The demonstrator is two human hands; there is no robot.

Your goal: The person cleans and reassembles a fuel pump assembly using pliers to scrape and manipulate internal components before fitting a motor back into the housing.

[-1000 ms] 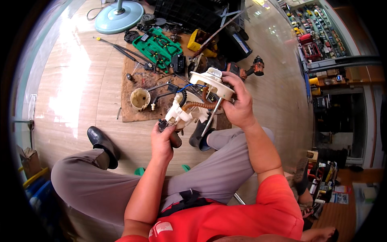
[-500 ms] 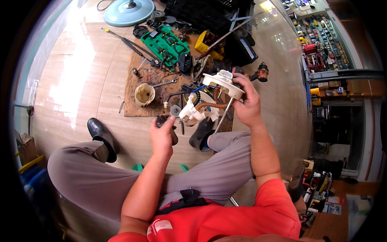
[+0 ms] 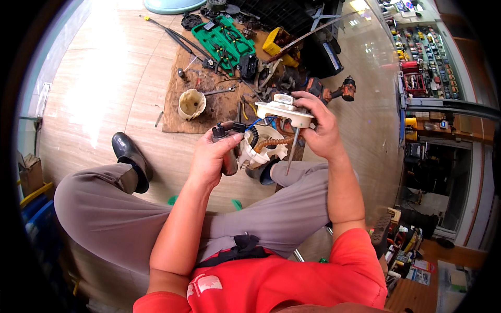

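My right hand (image 3: pixel 324 130) grips the rim of a white round flange (image 3: pixel 284 111), the top of a fuel pump module. A metal rod (image 3: pixel 293 151) slants down from it. Blue wires (image 3: pixel 255 123) and a brown corrugated hose (image 3: pixel 272 142) run from the flange side toward a white plastic housing (image 3: pixel 249 158), which hangs below and to the left. My left hand (image 3: pixel 207 156) is closed round a dark cylindrical fuel pump (image 3: pixel 230 163), whose black top end pokes out above the fingers. A black connector (image 3: pixel 238 127) sits beside that end; whether it is joined to the pump I cannot tell.
Ahead lies a stained wooden board (image 3: pixel 175 107) with a cream cup (image 3: pixel 191 105), a wrench (image 3: pixel 220 91) and an open green tool case (image 3: pixel 224 44). Farther right are a yellow container (image 3: pixel 275 43) and an orange-black drill (image 3: pixel 342 91). My shoe (image 3: pixel 129 151) rests left of the board.
My left hand has risen and moved right with the pump, close to the wires and connector. The flange has shifted slightly left, and the white housing hangs more upright.
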